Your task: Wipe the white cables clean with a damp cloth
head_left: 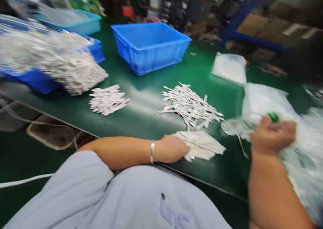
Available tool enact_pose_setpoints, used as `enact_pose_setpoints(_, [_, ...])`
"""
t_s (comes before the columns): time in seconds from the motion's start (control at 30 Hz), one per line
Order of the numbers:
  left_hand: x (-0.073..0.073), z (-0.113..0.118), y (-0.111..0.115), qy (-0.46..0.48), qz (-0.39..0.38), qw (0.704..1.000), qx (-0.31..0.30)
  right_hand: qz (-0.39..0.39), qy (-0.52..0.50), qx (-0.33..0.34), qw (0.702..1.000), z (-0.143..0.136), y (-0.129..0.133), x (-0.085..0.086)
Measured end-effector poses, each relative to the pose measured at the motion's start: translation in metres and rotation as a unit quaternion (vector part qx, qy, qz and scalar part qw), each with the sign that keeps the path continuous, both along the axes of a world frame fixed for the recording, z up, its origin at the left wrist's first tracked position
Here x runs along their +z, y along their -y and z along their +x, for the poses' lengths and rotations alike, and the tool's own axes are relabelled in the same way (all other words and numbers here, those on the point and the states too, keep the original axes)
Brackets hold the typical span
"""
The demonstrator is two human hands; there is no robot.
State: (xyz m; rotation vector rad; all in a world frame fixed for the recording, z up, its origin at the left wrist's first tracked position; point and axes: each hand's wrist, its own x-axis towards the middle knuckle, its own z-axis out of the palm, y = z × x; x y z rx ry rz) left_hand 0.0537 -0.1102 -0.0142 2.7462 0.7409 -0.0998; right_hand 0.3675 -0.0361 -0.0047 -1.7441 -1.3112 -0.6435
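My left hand is closed at the table's near edge. Slim white strip-like pieces stick out above and below its fingers, and a creamy white cloth lies against the fingertips. Just behind the cloth spreads a loose pile of similar slim white pieces. A tidier pile lies farther left. On the right my right hand is curled shut and smeared by motion. A small green spot shows at its fingers, and a clear plastic object is beside them; what the hand grips is unclear.
A blue bin stands at the back of the green table. Bags of white pieces bulge from a blue tray at left, with a turquoise basket behind. White plastic bags crowd the right. Blue shelving holds cartons.
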Motion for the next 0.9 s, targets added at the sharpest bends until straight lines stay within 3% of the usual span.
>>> enact_pose_setpoints(0.03, [-0.001, 0.000, 0.000, 0.006, -0.002, 1.000, -0.006, -0.007, -0.015, -0.055, 0.998, 0.012, -0.001, -0.001])
enact_pose_setpoints(0.07, [0.000, 0.000, -0.001, 0.007, 0.001, 1.000, -0.007, -0.023, -0.015, -0.060, 0.998, 0.021, -0.001, 0.000])
enact_pose_setpoints(0.13, [0.002, 0.001, -0.002, -0.012, 0.023, 1.000, -0.007, -0.039, 0.017, -0.013, 0.999, 0.029, 0.002, 0.008])
enact_pose_setpoints(0.27, [0.007, 0.003, -0.002, -0.067, 0.037, 0.997, -0.005, 0.025, 0.057, 0.007, 0.998, 0.001, 0.029, 0.021])
enact_pose_setpoints(0.3, [0.007, 0.004, -0.002, -0.071, 0.042, 0.997, -0.008, 0.014, 0.067, 0.050, 0.996, -0.012, 0.040, 0.020])
enact_pose_setpoints(0.33, [0.006, 0.004, -0.002, -0.069, 0.049, 0.996, -0.013, -0.033, 0.075, 0.136, 0.987, -0.025, 0.051, 0.019])
enact_pose_setpoints(0.4, [0.003, 0.005, -0.003, -0.060, 0.061, 0.996, -0.025, -0.175, 0.057, 0.336, 0.924, -0.052, 0.070, 0.010])
enact_pose_setpoints(0.5, [-0.002, 0.004, -0.003, -0.046, 0.067, 0.996, -0.027, -0.290, 0.071, 0.460, 0.836, -0.079, 0.085, -0.008])
enact_pose_setpoints(0.63, [-0.002, 0.002, -0.004, -0.037, 0.049, 0.998, -0.015, -0.338, 0.109, 0.484, 0.800, -0.088, 0.083, -0.026])
enact_pose_setpoints(0.83, [0.005, 0.003, -0.010, -0.062, -0.010, 0.998, -0.006, -0.307, 0.289, 0.431, 0.798, -0.095, 0.080, -0.030])
enact_pose_setpoints(0.9, [0.005, 0.002, -0.011, -0.065, -0.014, 0.998, -0.008, -0.307, 0.305, 0.414, 0.801, -0.099, 0.079, -0.030])
